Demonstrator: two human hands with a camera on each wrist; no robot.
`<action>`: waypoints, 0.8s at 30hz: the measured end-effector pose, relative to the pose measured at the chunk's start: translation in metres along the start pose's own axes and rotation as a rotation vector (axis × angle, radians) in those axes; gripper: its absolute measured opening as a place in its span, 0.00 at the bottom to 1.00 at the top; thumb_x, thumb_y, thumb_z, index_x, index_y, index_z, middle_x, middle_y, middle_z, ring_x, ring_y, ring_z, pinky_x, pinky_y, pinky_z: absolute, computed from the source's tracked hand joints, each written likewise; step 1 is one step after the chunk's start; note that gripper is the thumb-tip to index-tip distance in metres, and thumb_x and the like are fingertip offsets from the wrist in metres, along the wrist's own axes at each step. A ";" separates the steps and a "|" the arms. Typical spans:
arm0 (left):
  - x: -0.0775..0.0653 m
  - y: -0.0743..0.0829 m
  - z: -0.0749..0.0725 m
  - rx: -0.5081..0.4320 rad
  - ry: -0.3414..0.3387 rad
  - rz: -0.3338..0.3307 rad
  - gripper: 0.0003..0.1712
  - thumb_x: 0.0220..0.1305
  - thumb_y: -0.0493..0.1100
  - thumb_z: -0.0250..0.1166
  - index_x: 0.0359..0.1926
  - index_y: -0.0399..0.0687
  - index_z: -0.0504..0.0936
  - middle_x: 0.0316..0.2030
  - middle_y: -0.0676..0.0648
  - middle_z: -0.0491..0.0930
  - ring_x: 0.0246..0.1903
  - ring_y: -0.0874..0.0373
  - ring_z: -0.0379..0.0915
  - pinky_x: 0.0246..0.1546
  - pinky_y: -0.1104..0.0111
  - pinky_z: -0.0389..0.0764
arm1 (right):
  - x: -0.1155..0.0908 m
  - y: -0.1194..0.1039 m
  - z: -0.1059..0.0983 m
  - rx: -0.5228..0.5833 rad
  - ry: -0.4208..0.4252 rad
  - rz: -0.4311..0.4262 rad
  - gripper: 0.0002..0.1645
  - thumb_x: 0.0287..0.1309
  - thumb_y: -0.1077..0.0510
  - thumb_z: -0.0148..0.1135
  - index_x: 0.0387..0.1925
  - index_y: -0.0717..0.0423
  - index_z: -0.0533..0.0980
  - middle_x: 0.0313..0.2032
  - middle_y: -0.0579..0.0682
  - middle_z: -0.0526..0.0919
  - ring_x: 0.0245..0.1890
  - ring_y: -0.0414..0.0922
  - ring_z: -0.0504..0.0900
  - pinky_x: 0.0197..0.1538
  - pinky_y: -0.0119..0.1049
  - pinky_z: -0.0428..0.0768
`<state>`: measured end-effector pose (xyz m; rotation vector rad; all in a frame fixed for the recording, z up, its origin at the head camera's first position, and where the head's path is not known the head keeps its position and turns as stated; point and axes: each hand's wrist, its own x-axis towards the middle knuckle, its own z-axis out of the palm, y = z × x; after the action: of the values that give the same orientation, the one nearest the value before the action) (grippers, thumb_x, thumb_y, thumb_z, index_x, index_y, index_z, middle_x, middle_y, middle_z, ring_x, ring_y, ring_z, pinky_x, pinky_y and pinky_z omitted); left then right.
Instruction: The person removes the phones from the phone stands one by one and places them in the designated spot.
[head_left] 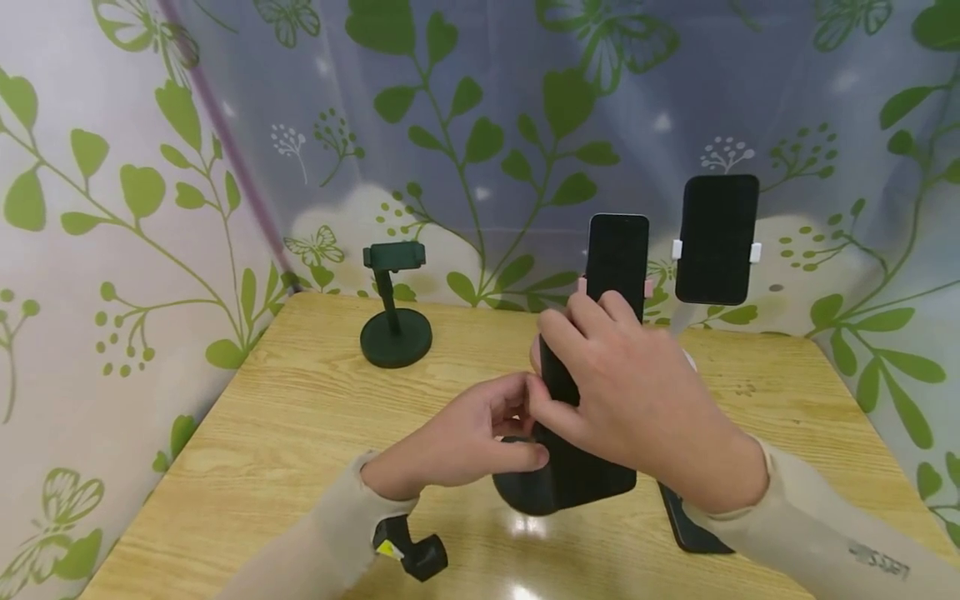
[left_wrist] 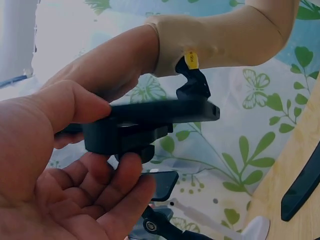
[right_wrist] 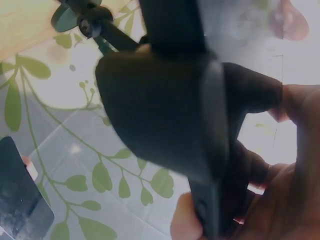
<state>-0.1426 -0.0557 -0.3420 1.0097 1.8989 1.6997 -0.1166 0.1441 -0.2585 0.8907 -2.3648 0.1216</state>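
Both my hands are on a dark phone-like slab (head_left: 592, 475) with a rounded dark piece (head_left: 521, 492) at its lower left, toward the middle of the bench (head_left: 292, 392). The slab is tilted, upper end toward the back curtain (head_left: 487, 75); whether its lower end touches the wood I cannot tell.

Right hand (head_left: 637, 383): fingers bent over the far part of the slab, thumb on the near face; firm hold. Left hand (head_left: 480, 429): partly closed, thumb on the slab's left side. Left wrist view: thumb above, bent fingers below a black block (left_wrist: 102, 135) on the slab's underside. An open gap shows between left thumb and forefinger; the left fingertips lie next to the right thumb.

Clearances: just beyond the right knuckles stands a phone in a pink clamp (head_left: 618, 250), tight to the slab's upper end. A phone in a white clamp (head_left: 717, 240) stands farther right, a narrow gap between the two. Under the right sleeve (head_left: 810, 517) a dark flat device (head_left: 693, 533) lies on the bench, partly covered. Widest room is leftward: bare wood runs from my left forearm to the left edge, up to the green stand (head_left: 396, 337) near the back edge. Some wood also shows at the right edge.
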 end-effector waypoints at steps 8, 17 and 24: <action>-0.002 0.001 0.000 -0.003 0.037 0.030 0.12 0.57 0.34 0.62 0.44 0.41 0.75 0.38 0.47 0.76 0.38 0.58 0.74 0.51 0.63 0.80 | 0.001 -0.007 -0.001 0.025 0.013 -0.020 0.12 0.59 0.51 0.59 0.36 0.55 0.71 0.31 0.50 0.67 0.28 0.48 0.61 0.14 0.31 0.54; -0.005 0.004 0.002 0.018 0.079 0.045 0.19 0.60 0.33 0.61 0.52 0.41 0.70 0.38 0.45 0.75 0.38 0.55 0.74 0.50 0.61 0.80 | -0.001 -0.011 -0.001 0.058 0.049 -0.017 0.15 0.60 0.50 0.61 0.41 0.56 0.75 0.32 0.50 0.69 0.28 0.48 0.62 0.15 0.30 0.54; -0.008 0.006 0.002 0.066 0.140 0.052 0.22 0.60 0.34 0.63 0.55 0.43 0.69 0.38 0.44 0.75 0.38 0.54 0.74 0.51 0.56 0.80 | -0.005 -0.010 0.000 0.151 0.153 -0.014 0.14 0.59 0.52 0.59 0.43 0.56 0.76 0.34 0.49 0.73 0.30 0.49 0.66 0.19 0.33 0.61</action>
<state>-0.1344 -0.0597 -0.3379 0.9969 2.0452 1.7900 -0.1076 0.1394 -0.2622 0.9343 -2.2286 0.3543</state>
